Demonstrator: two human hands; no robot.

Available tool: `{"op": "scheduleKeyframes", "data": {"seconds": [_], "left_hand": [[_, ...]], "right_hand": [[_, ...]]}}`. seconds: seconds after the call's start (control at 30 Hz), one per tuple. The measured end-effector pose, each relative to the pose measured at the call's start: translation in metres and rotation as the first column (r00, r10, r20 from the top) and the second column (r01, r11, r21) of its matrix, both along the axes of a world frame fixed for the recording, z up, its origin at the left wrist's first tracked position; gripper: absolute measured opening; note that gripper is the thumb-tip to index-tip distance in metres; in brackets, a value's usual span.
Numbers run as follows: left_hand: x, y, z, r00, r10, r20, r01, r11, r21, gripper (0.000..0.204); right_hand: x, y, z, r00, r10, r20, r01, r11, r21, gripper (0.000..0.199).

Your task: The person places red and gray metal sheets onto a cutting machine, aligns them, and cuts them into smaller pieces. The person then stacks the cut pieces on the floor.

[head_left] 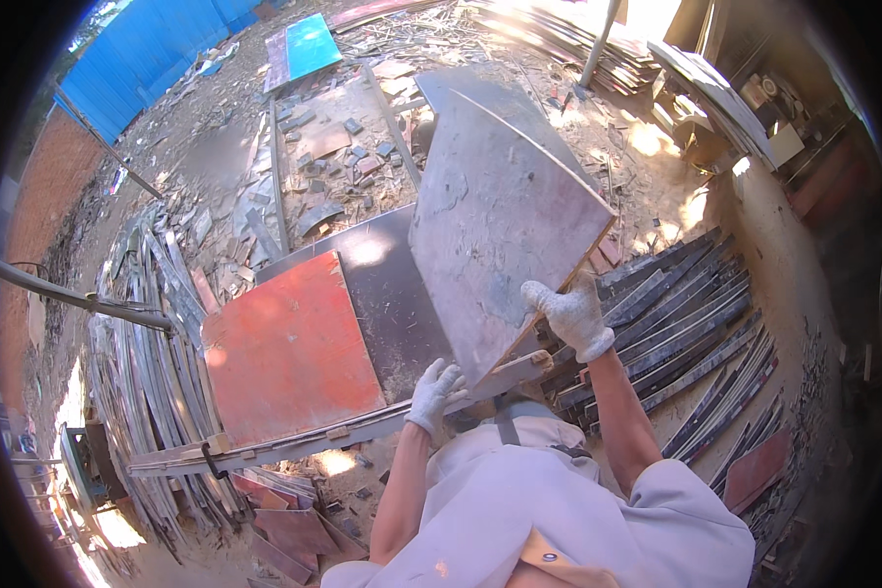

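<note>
Where the right hand (pixel 573 314) grips: right of the red board (pixel 289 348), thumb on the upper face of the grey board (pixel 505 216) near one edge, fingers hidden beneath; with the sheet's weight reaching far from that hold, it could twist or slip.
Left hand (pixel 433 395): just right of the red board's near corner, fingers loosely extended, no object visibly grasped; contact cannot be told. A dropping corner could pinch it if the other grip gives.
Grey board: right of the red board, tilted, its lowest corner close to the left hand; whether that corner rests on anything is unclear. Its patchy, flaking face might let a glove slide.
Wooden rail (pixel 284 450): along the red board's near side and on past its right; a lip that could catch a corner.
Black hook (pixel 211 461): on the rail by the red board's near left corner, a likely snag.
Black board (pixel 387 284): right of and beyond the red board; its exposed band offers the nearest flat room.
Right-hand strips (pixel 657 323): well right of the red board; uneven ends could trip a foot.
Left-hand strips (pixel 157 314): just left of the red board, crowding that side.
Littered ground (pixel 353 147): beyond the red board, the widest room, though loose scraps make poor footing.
</note>
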State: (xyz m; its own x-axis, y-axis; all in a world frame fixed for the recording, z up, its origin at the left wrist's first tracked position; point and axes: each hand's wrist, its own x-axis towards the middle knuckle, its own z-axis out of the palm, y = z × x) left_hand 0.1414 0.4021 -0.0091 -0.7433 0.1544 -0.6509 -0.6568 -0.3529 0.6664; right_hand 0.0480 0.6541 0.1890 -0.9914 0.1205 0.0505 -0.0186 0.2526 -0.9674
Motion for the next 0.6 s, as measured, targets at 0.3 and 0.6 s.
{"op": "scheduleKeyframes", "data": {"seconds": [0.3, 0.6], "left_hand": [[-0.044, -0.054, 0.033, 0.954, 0.299, 0.01, -0.276, 0.865, 0.419, 0.073], [-0.028, -0.079, -0.006, 0.926, 0.35, 0.139, -0.375, 0.89, 0.26, 0.034]], "right_hand": [[0.041, -0.04, -0.071, 0.746, 0.574, -0.338, -0.096, 0.595, 0.798, 0.041], [0.049, -0.003, -0.141, 0.785, 0.583, -0.211, -0.143, 0.502, 0.853, 0.039]]}}
